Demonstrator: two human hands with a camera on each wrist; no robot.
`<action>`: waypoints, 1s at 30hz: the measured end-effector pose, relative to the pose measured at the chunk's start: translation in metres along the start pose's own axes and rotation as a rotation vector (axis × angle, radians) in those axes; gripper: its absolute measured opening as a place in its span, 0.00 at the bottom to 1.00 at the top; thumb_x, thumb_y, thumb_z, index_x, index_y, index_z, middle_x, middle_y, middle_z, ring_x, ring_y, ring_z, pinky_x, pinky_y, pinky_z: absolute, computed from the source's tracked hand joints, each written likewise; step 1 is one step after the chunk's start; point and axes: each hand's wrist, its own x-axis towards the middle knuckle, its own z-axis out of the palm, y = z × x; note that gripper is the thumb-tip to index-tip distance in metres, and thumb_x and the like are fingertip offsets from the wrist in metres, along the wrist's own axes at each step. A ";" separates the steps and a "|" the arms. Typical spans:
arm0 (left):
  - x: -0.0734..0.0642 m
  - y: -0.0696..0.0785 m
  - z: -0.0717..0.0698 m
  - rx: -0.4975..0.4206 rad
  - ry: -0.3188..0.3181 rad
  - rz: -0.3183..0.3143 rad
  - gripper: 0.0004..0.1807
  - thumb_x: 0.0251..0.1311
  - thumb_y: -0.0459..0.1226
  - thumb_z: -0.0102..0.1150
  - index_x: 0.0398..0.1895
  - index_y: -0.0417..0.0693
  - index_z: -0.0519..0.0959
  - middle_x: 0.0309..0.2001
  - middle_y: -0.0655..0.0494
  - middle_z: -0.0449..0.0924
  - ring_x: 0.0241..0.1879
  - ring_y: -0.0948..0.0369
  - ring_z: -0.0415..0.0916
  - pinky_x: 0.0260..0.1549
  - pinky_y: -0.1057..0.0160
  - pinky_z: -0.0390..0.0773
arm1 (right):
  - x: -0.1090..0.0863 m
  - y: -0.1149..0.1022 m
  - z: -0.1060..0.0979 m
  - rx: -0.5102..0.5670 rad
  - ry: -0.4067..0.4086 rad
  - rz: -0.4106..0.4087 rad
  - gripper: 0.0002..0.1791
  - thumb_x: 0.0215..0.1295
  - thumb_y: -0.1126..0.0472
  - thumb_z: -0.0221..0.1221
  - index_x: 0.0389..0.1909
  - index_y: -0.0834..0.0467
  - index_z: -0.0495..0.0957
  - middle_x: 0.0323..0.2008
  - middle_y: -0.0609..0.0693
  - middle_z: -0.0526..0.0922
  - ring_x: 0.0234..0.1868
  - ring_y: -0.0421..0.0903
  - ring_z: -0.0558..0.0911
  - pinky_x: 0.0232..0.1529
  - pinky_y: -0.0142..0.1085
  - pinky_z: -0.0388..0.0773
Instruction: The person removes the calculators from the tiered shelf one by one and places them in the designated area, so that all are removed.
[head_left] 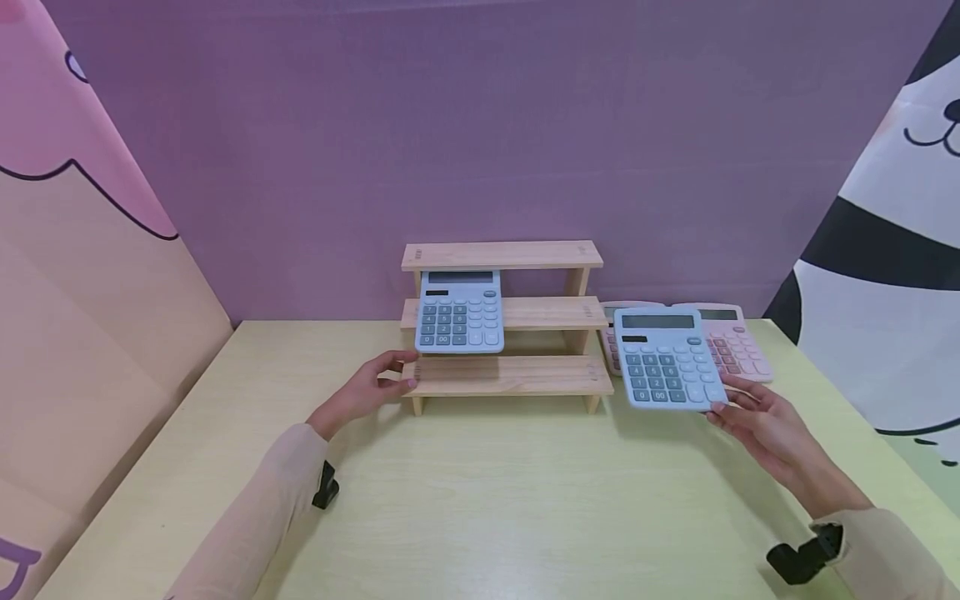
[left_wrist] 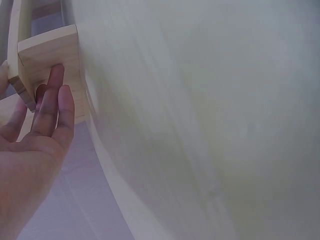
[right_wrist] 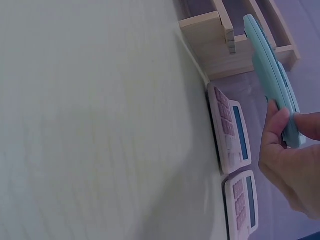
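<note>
A three-tier wooden stand (head_left: 510, 375) stands at the back of the table. One blue calculator (head_left: 459, 312) leans on its middle step. My left hand (head_left: 363, 390) grips the left end of the bottom step, with fingers beneath the board (left_wrist: 50, 45) in the left wrist view. In my right hand (head_left: 765, 429), a second blue calculator (head_left: 663, 367) is pinched at its lower right corner. It is held above the table, right of the stand, keys facing me. The right wrist view shows this calculator (right_wrist: 272, 75) edge-on between thumb and fingers.
Two pink calculators lie on the table right of the stand; the outer one (head_left: 738, 346) shows more, the inner one (head_left: 609, 350) is mostly hidden behind the held calculator. A purple cloth (head_left: 480, 125) hangs behind the pale wooden table (head_left: 510, 500).
</note>
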 end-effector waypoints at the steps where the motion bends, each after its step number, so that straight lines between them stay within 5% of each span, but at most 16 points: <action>1: 0.000 0.000 0.000 0.001 0.001 -0.002 0.28 0.76 0.34 0.58 0.75 0.36 0.65 0.69 0.36 0.67 0.59 0.43 0.74 0.58 0.54 0.80 | -0.001 0.001 0.000 0.003 -0.003 0.003 0.23 0.77 0.77 0.47 0.49 0.46 0.80 0.44 0.44 0.84 0.42 0.41 0.85 0.46 0.30 0.84; 17: -0.001 -0.001 -0.001 -0.016 -0.019 0.031 0.29 0.76 0.34 0.57 0.75 0.34 0.64 0.69 0.35 0.67 0.57 0.43 0.76 0.56 0.55 0.80 | -0.004 0.011 -0.006 -0.049 0.052 0.127 0.23 0.75 0.79 0.48 0.44 0.45 0.79 0.42 0.43 0.83 0.42 0.40 0.84 0.46 0.31 0.84; 30: -0.001 0.002 -0.001 -0.005 -0.012 0.002 0.29 0.76 0.34 0.57 0.76 0.36 0.64 0.69 0.35 0.67 0.57 0.43 0.77 0.57 0.54 0.80 | -0.005 0.015 -0.009 -0.129 0.092 0.183 0.21 0.75 0.78 0.48 0.62 0.58 0.63 0.42 0.40 0.81 0.42 0.37 0.83 0.47 0.30 0.84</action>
